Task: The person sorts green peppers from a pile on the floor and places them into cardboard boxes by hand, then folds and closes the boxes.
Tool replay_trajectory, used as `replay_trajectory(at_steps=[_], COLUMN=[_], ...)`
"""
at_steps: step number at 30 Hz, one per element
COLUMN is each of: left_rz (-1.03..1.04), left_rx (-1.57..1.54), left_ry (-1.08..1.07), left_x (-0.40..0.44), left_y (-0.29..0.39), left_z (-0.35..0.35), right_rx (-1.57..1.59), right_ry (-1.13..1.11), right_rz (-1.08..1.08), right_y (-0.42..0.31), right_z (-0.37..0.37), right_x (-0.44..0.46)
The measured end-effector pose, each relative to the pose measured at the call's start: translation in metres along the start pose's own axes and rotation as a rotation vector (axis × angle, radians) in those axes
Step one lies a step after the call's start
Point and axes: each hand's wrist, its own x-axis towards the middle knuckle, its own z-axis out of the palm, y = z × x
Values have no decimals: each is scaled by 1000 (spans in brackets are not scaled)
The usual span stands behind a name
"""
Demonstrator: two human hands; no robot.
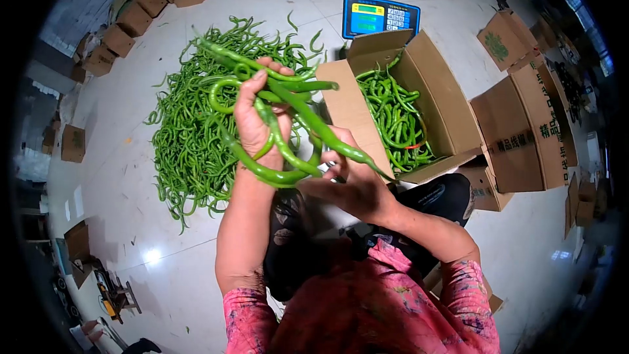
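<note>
Several long green peppers are bunched in my left hand, whose fingers are wrapped round them above the right side of the pile. My right hand is at the lower right of the bunch, its fingers curled by the curved ends of the peppers; what it grips, if anything, is partly hidden. A large heap of green peppers lies on the floor to the left. To the right stands an open cardboard box with green peppers inside, one partly red.
A blue scale display stands behind the open box. At the right are more cardboard boxes with printing. Further boxes line the upper left. A small stool-like object is at the lower left.
</note>
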Motion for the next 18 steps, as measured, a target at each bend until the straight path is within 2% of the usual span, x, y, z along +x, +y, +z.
replay_trajectory(at_steps=[2,3,6,7,10,12,15,16,18], left_rz=[-2,-8,-2,-16,-58,-70,-58,-61,-83], left_rx=[17,-28,-40,-80,-177,-197,-178,-175,-216], left_ry=[39,17,16,-16,-89,-104,-110,-123,-145], left_x=[-3,0,3,4,10,12,10,11,13], left_y=[-2,-2,4,6,9,9,12,11,13], left_z=[7,3,-4,-7,-15,-19,-15,-16,-18], right_rx=[172,124,207,-37,116,229,191,219,99], right_ry=[-99,-125,-236,-334,-403,-441,-458,-438,-402], right_rz=[182,152,261,253,234,442,471,550,409], right_y=[10,6,15,0,6,5,6,2,8], right_z=[2,-1,-9,-20,-32,-48,-78,-87,-103], right_x=[4,6,2,5,2,2,3,4,7])
